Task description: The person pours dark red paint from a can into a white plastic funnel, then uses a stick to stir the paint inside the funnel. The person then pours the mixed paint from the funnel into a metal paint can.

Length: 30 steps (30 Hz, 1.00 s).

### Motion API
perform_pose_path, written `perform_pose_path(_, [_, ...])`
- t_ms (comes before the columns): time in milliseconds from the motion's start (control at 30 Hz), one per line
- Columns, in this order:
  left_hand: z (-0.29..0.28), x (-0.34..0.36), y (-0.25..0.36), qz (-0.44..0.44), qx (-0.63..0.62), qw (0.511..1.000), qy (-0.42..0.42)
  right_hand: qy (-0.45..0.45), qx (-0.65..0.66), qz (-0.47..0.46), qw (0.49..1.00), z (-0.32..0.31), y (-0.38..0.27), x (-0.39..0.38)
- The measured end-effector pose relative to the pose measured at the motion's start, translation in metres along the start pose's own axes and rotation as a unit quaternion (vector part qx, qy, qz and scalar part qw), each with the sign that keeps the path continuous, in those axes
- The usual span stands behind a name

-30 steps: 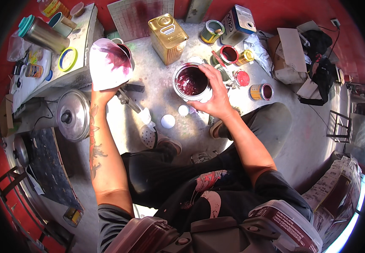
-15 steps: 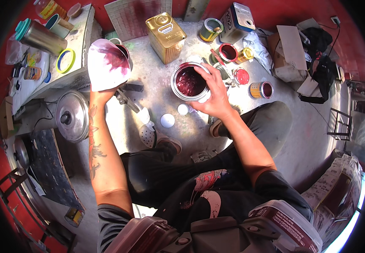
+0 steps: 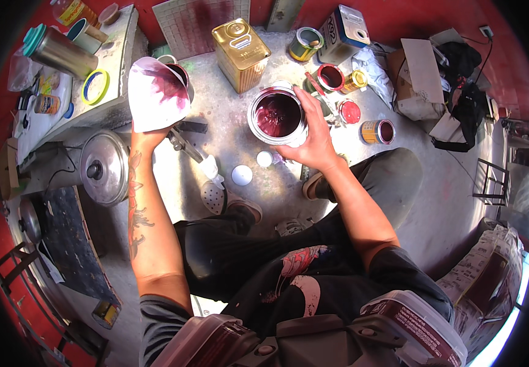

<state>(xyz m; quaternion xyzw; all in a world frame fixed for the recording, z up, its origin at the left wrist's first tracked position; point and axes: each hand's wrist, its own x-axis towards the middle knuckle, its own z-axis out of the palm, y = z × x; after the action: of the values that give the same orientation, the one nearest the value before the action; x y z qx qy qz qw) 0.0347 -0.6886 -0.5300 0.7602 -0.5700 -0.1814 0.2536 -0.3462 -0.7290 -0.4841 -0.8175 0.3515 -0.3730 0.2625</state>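
Observation:
My left hand (image 3: 148,138) is raised at the left, closed under a white paper paint strainer (image 3: 154,104) stained dark red. The cone hides most of its fingers. Behind the strainer shows the rim of a dark cup (image 3: 181,74), and beside my wrist a metal tool like a spray gun (image 3: 185,145) is partly covered. In my right hand (image 3: 314,134) is an open metal paint can (image 3: 253,125), gripped around its right side with the thumb toward me. Glossy dark red paint (image 3: 277,115) lies inside. The can is apart from the strainer.
A gold rectangular tin (image 3: 240,58) stands beyond the can. Several paint tins, including a red-topped one (image 3: 350,111), crowd the floor at right. Two white round lids (image 3: 242,175) lie below the can. A concrete ledge (image 3: 102,101) holds a steel tumbler (image 3: 62,55); a pot lid (image 3: 104,168) leans underneath.
My right fingers have shifted from over the can's rim to its outer right side. The paint's surface looks smoother at the edges. My left hand and the strainer have barely moved.

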Motion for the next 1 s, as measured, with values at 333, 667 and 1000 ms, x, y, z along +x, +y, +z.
perform_pose_path(333, [0.0,-0.002,-0.002,0.003,0.002,1.0,0.008,-0.034,0.047,0.035,0.998,-0.003,-0.007,0.009])
perform_pose_path(667, [0.0,-0.003,0.001,0.001,-0.021,1.0,0.006,-0.007,-0.007,-0.063,0.998,-0.005,-0.006,0.016])
perform_pose_path(1000, [0.0,-0.005,-0.002,-0.002,-0.011,1.0,0.002,0.047,-0.007,-0.118,0.992,-0.016,-0.013,0.028])
